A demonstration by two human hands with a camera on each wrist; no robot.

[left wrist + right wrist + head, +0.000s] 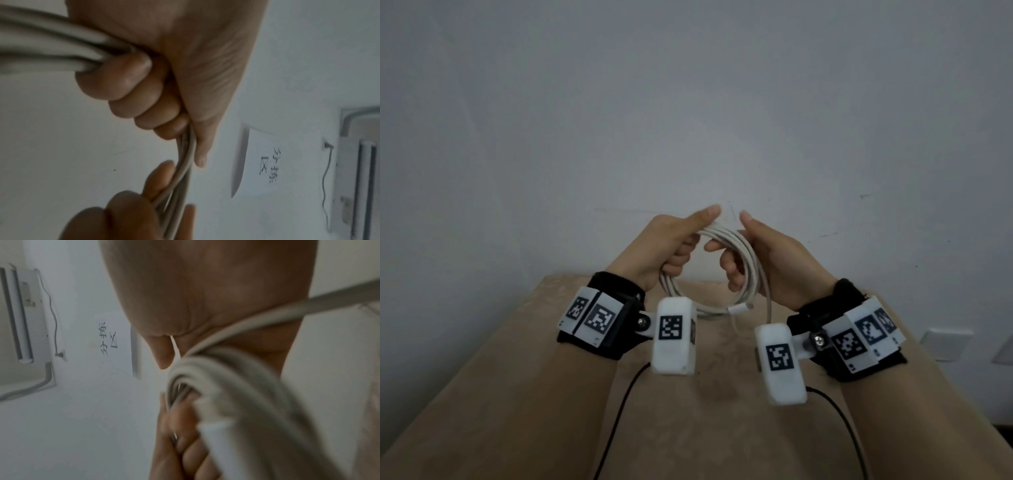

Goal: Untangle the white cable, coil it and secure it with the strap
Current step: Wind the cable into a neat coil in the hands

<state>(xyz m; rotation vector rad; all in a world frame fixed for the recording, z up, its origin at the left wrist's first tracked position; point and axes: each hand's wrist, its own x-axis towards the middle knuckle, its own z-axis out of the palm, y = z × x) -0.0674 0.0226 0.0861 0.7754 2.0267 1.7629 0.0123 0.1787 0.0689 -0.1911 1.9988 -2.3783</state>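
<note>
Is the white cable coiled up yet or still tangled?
Coiled: the white cable hangs in several neat round loops gripped by the left hand and right hand. No strap visibly wrapped around it.

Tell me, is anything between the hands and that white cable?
Nothing visible. The left hand and right hand both grip the white cable directly, holding its coil up in the air above the table.

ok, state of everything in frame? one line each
white round cable: coiled in several loops, held in the air above the table, one connector end hanging loose at the bottom
left hand: fingers curled round the coil's upper left
right hand: grips the coil's upper right
thin white strap: by the right thumb, not visibly fastened
beige patterned table: nothing visibly resting on it
</note>
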